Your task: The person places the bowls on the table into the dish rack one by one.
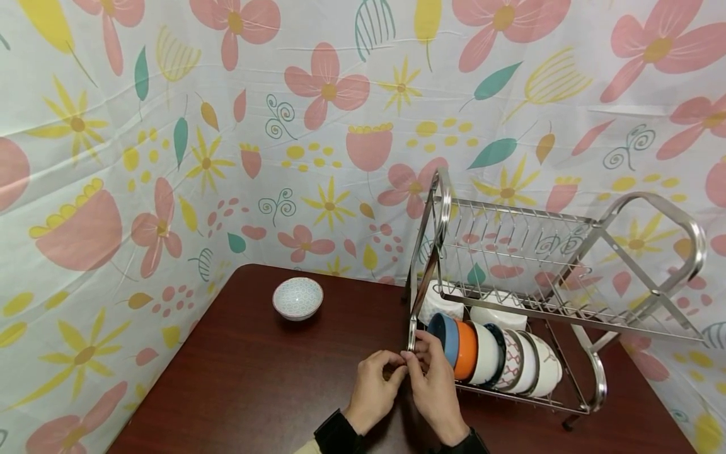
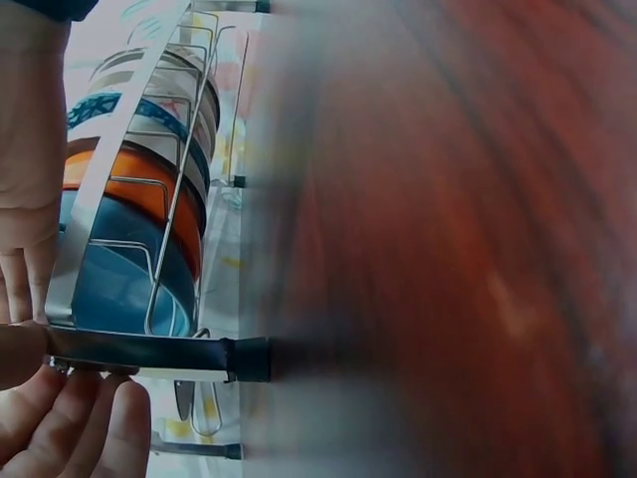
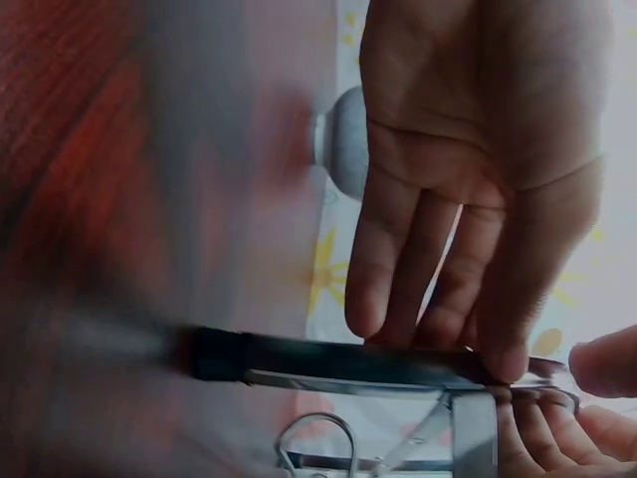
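At rack (image 1: 558,277) corner, both hands (image 1: 405,378).

no readable text, no labels, no brands, no numbers anywhere

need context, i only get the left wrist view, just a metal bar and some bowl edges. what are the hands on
Observer: Both hands, left hand and right hand, meet at the lower front corner of a two-tier dish rack.
Operator: how many bowls in it
Observer: A row stands on edge in the lower tier, blue bowl nearest the hands, orange bowl next, then several white or patterned ones.
Operator: anything else on the table
Observer: One small patterned bowl stands upright alone near the table's far left corner.
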Demonstrator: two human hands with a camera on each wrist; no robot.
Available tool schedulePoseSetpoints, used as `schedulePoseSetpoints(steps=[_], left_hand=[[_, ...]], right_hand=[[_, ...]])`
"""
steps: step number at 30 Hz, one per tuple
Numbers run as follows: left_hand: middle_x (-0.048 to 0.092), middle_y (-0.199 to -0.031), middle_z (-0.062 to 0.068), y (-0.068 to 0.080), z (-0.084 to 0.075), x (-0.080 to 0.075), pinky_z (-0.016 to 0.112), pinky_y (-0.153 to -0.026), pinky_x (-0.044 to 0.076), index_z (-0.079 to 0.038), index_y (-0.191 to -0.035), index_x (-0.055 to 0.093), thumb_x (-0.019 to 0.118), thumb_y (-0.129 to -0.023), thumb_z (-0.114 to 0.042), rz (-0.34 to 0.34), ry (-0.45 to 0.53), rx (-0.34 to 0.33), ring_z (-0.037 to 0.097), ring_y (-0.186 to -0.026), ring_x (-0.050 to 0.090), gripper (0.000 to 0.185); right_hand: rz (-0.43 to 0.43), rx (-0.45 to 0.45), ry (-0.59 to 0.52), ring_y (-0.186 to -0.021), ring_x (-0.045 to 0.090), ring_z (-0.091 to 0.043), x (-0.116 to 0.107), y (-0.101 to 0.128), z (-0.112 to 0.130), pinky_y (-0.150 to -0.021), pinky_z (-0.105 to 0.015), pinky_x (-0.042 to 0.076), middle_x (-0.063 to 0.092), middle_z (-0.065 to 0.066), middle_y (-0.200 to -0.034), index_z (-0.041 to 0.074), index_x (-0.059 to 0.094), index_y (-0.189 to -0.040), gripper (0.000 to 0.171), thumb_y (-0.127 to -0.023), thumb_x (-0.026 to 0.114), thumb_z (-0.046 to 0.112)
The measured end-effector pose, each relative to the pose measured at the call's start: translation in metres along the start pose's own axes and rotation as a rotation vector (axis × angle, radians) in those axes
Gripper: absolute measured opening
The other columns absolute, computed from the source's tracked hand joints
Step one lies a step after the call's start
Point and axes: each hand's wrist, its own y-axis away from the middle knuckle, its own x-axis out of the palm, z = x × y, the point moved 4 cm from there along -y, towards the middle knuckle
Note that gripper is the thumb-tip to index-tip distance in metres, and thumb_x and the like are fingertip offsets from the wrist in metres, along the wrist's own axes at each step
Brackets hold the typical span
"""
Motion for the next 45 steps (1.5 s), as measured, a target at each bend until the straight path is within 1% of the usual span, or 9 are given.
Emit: schedulePoseSetpoints(steps=[5,11,20,23,27,30,36,41,45], left_hand=[[0.064,-0.089,-0.007,0.000,0.001,-0.001,0.019,-0.066,0.049,-0.017,-0.091,0.068,0.070,-0.088,-0.014,-0.003,0.009,-0.013,0.002,-0.080,0.059,0.005],[0.067,-0.087,-0.005,-0.004,0.001,-0.007,0.016,-0.064,0.050,-0.014,-0.089,0.069,0.072,-0.086,-0.012,-0.014,0.006,0.002,0.002,-0.079,0.061,0.005],[0.066,-0.085,-0.005,-0.024,0.006,-0.038,0.020,-0.065,0.050,-0.011,-0.089,0.070,0.072,-0.087,-0.017,-0.096,-0.105,-0.013,0.007,-0.075,0.061,0.007],[0.065,-0.084,-0.004,-0.033,0.008,-0.049,0.023,-0.064,0.049,-0.011,-0.090,0.070,0.072,-0.086,-0.018,-0.120,-0.169,-0.001,0.009,-0.072,0.060,0.008],[0.064,-0.086,-0.002,-0.045,0.012,-0.066,0.032,-0.071,0.049,-0.012,-0.091,0.071,0.073,-0.085,-0.020,-0.149,-0.311,0.009,0.015,-0.081,0.062,0.011],[0.065,-0.090,0.001,-0.054,0.017,-0.083,0.038,-0.076,0.049,-0.010,-0.096,0.070,0.074,-0.084,-0.022,-0.164,-0.393,-0.005,0.021,-0.088,0.063,0.017],[0.065,-0.098,0.013,-0.069,0.036,-0.121,0.042,-0.075,0.048,-0.004,-0.113,0.065,0.073,-0.084,-0.019,-0.172,-0.475,-0.076,0.029,-0.090,0.060,0.034],[0.061,-0.109,0.018,-0.077,0.054,-0.152,0.048,-0.076,0.049,-0.003,-0.111,0.067,0.072,-0.085,-0.025,-0.170,-0.602,-0.150,0.035,-0.099,0.057,0.034],[0.056,-0.112,0.022,-0.078,0.062,-0.170,0.050,-0.081,0.047,-0.001,-0.112,0.067,0.072,-0.085,-0.024,-0.166,-0.640,-0.183,0.040,-0.107,0.050,0.036]], right_hand=[[-0.023,0.006,0.013,-0.074,0.062,-0.010,0.002,0.001,-0.002,-0.064,-0.025,0.051,0.061,-0.002,-0.090,0.008,0.046,-0.132,0.043,-0.092,0.061,0.002],[-0.020,0.018,0.007,-0.074,0.062,-0.011,0.003,0.001,-0.004,-0.062,-0.024,0.049,0.062,-0.001,-0.089,0.008,0.045,-0.132,0.043,-0.092,0.060,0.001],[-0.017,0.015,0.026,-0.073,0.061,-0.012,0.002,0.001,-0.004,-0.057,-0.023,0.044,0.063,0.000,-0.087,0.008,0.044,-0.132,0.042,-0.093,0.059,0.001],[-0.017,0.013,0.021,-0.072,0.061,-0.011,0.002,0.001,-0.004,-0.056,-0.023,0.043,0.064,0.000,-0.087,0.008,0.044,-0.132,0.043,-0.093,0.059,0.000],[-0.019,0.015,0.006,-0.071,0.060,-0.011,0.002,0.002,-0.004,-0.055,-0.022,0.042,0.065,-0.001,-0.087,0.007,0.044,-0.132,0.044,-0.092,0.059,-0.002],[-0.021,0.019,-0.003,-0.072,0.060,-0.011,0.003,0.002,-0.004,-0.056,-0.023,0.043,0.065,-0.001,-0.087,0.007,0.044,-0.132,0.044,-0.092,0.059,-0.001],[-0.020,0.023,-0.003,-0.073,0.060,-0.011,0.004,0.002,-0.005,-0.058,-0.023,0.043,0.065,0.000,-0.087,0.008,0.043,-0.132,0.043,-0.093,0.058,-0.001],[-0.020,0.026,-0.013,-0.073,0.060,-0.012,0.004,0.001,-0.004,-0.057,-0.023,0.043,0.064,0.001,-0.087,0.008,0.043,-0.132,0.043,-0.093,0.058,-0.002],[-0.021,0.019,-0.012,-0.072,0.060,-0.012,0.004,0.001,-0.004,-0.057,-0.023,0.043,0.064,0.001,-0.087,0.008,0.043,-0.132,0.044,-0.093,0.059,-0.002]])
